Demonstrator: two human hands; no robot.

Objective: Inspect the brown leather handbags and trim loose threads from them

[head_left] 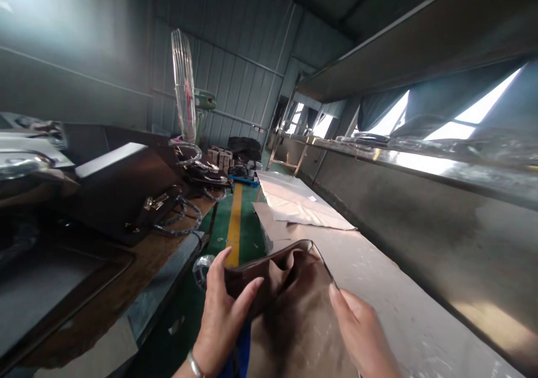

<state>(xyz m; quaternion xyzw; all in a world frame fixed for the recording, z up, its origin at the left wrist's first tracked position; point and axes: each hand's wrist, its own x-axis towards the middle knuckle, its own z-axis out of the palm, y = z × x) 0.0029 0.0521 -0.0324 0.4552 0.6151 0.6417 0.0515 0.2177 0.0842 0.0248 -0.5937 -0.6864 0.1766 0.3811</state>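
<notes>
A brown bag [300, 327] with a smooth lining is held in front of me, its mouth gaping toward me and its dark rim raised at the far side. My left hand [222, 313], with a silver bangle at the wrist, is around the bag's left edge. Its thumb lies across the inside and its index finger stands up outside; the other fingers are hidden. On the right edge, my right hand [361, 325] pinches the rim, thumb on top. The bag's bottom is out of view.
At right runs a long pale worktable [370, 277] with light sheets [302, 201] at its far end, below a shelf [412, 157]. Dark bags [121, 193] crowd the left bench. A fan [184, 87] stands beyond, and a yellow line [234, 221] marks the green floor.
</notes>
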